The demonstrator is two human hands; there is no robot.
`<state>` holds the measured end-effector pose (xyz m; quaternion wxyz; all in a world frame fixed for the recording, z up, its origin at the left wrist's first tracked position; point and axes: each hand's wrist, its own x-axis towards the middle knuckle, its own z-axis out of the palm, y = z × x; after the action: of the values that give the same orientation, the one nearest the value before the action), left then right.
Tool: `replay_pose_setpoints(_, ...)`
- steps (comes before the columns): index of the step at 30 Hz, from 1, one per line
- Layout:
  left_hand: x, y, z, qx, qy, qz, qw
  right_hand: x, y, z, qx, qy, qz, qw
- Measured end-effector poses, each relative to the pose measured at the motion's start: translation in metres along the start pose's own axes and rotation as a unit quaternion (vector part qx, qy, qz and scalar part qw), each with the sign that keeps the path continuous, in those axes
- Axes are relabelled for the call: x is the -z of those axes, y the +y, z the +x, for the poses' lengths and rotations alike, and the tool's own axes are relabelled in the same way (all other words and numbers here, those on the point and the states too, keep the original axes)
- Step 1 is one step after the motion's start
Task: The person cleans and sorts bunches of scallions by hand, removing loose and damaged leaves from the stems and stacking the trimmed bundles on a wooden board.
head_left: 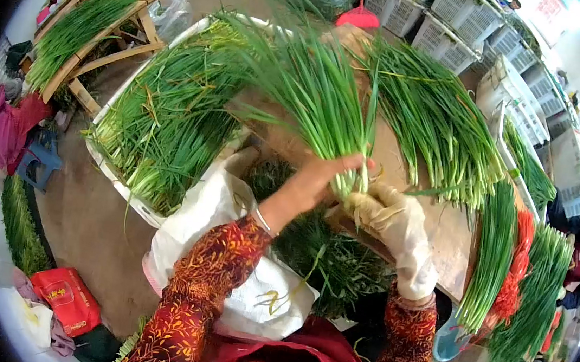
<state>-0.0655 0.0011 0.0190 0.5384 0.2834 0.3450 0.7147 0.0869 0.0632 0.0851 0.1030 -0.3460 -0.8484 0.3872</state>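
My bare left hand is wrapped round the lower stems of a bunch of garlic chives, whose leaves fan up and away from me. Below it, my right hand in a pale glove has its fingers closed at the white stem ends of the same bunch. Both hands are above the near part of a wooden board. On the board to the right lies a large pile of chives, white ends toward me.
A white crate heaped with loose chives stands at left. White sacking covers my lap. Bound chives and red ties lie at right. Stacked crates, a red dustpan and a wooden bench stand farther off.
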Motion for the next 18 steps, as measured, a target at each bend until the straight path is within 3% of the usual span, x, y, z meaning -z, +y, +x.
replay_pose_setpoints(1, 0.007, 0.006, 0.000, 0.034, 0.030, 0.013, 0.999, 0.002, 0.008, -0.001, -0.016, 0.014, 0.098, 0.995)
replay_pose_setpoints(3, 0.017, 0.027, -0.003, 0.002, 0.009, -0.059, 0.998, 0.008, 0.007, -0.001, -0.001, 0.074, -0.049, 0.996)
replay_pose_setpoints(4, 0.032, 0.021, 0.006, 0.000, 0.014, -0.084, 0.996, 0.002, 0.009, -0.002, 0.004, 0.043, -0.139, 0.989)
replay_pose_setpoints(5, 0.041, 0.021, 0.009, 0.004, 0.005, -0.212, 0.977, -0.008, 0.014, -0.002, 0.009, 0.015, -0.225, 0.974)
replay_pose_setpoints(6, 0.045, 0.018, 0.010, 0.014, 0.003, -0.237, 0.971, -0.016, 0.020, -0.005, 0.089, 0.059, -0.265, 0.958)
replay_pose_setpoints(11, 0.046, 0.019, 0.009, 0.020, -0.008, -0.249, 0.968, -0.015, 0.020, -0.005, 0.050, 0.041, -0.281, 0.958)
replay_pose_setpoints(13, 0.042, 0.018, 0.006, 0.018, -0.002, -0.223, 0.975, -0.005, 0.024, -0.005, -0.029, 0.052, -0.193, 0.979)
replay_pose_setpoints(14, 0.040, 0.017, 0.006, 0.021, 0.008, -0.218, 0.976, 0.000, 0.030, -0.003, -0.054, 0.060, -0.069, 0.994)
replay_pose_setpoints(15, 0.037, 0.016, 0.005, 0.020, 0.006, -0.219, 0.975, 0.009, 0.029, -0.007, -0.068, 0.056, 0.117, 0.989)
replay_pose_setpoints(17, 0.024, 0.017, 0.000, 0.051, 0.043, -0.163, 0.984, 0.018, 0.033, -0.002, -0.047, 0.098, 0.340, 0.934)
replay_pose_setpoints(18, 0.023, 0.010, 0.002, 0.052, 0.035, -0.149, 0.987, 0.015, 0.029, 0.000, -0.040, 0.120, 0.335, 0.934)
